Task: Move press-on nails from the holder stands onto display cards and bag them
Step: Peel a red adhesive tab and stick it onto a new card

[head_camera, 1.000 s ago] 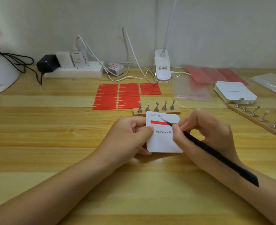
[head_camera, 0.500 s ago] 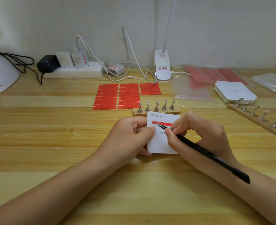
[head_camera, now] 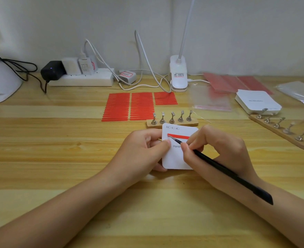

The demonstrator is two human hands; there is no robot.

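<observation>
A white display card point(head_camera: 174, 158) with a red adhesive strip point(head_camera: 180, 136) across its upper part lies on the wooden table. My left hand point(head_camera: 144, 149) pinches the card's left edge. My right hand point(head_camera: 217, 149) grips black tweezers point(head_camera: 219, 165), whose tip touches the strip's left end. Just behind the card stands a small wooden holder stand point(head_camera: 172, 121) with several metal pegs carrying nails. A second, longer holder stand point(head_camera: 280, 129) lies at the right.
Red strip sheets point(head_camera: 129, 106) lie behind the stand. A stack of white cards point(head_camera: 257, 102) and clear bags point(head_camera: 212, 102) are at the back right. A power strip point(head_camera: 79, 79), cables and a clip lamp point(head_camera: 178, 76) line the wall.
The tweezers' tip has slid left along the red strip, from its right part to its left end. My right hand moved left over the card. The card shifted slightly.
</observation>
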